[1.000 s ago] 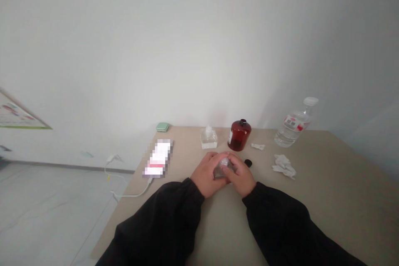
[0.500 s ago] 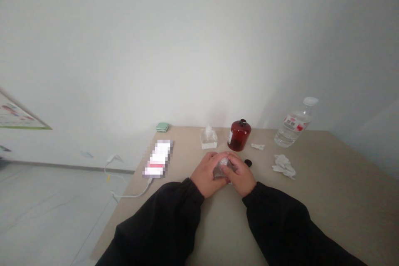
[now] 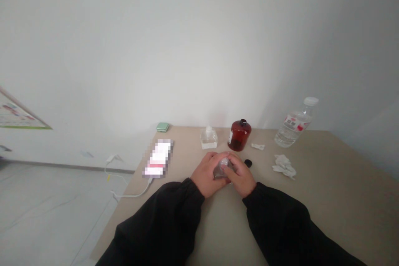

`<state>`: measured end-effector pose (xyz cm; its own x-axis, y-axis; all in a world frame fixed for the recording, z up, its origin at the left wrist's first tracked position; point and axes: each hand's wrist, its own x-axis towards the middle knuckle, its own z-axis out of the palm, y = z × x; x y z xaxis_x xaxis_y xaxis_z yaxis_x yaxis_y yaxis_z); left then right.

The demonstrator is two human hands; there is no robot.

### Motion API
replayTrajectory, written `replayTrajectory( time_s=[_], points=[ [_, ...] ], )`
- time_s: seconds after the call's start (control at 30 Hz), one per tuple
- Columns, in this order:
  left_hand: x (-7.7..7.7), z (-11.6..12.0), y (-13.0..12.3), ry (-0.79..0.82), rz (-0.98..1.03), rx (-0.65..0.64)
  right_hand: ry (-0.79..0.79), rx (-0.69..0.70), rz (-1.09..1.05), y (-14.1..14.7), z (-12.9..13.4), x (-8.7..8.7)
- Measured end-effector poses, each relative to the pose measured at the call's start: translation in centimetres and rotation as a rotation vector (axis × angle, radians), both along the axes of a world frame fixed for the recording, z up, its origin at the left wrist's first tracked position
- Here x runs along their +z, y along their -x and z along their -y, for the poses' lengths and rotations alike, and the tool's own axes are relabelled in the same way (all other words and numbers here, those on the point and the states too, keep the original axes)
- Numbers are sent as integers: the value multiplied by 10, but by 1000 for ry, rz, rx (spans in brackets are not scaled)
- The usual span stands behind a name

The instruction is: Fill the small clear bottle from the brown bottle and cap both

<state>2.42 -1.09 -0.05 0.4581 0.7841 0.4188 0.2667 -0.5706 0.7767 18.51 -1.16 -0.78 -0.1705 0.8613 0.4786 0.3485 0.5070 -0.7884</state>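
A small clear glass bottle (image 3: 220,172) is held between both hands at the middle of the table. My left hand (image 3: 208,176) wraps round its left side. From the right, my right hand (image 3: 242,176) closes on the same bottle, its thumb near the bottle's top. Just behind the hands stands a second clear square bottle (image 3: 208,139). To the right of that one is a brown bottle (image 3: 239,135) with an uncapped neck. A black cap (image 3: 248,163) lies beside my right hand.
A crumpled tissue (image 3: 284,166), a smaller tissue piece (image 3: 258,146) and a large water bottle (image 3: 293,126) are on the right. On the left lie a phone (image 3: 158,158) with a white cable (image 3: 134,195) and a green case (image 3: 162,127). A wall rises behind the table (image 3: 336,183).
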Motion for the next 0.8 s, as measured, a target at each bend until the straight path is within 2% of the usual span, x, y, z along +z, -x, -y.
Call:
replayTrajectory(
  time_s=[0.6, 0.8],
  points=[
    [2, 0, 0, -1, -2, -8, 7, 7, 20, -2, 0, 2],
    [2, 1, 0, 4, -8, 0, 1, -75, 46, -4, -1, -4]
  ],
)
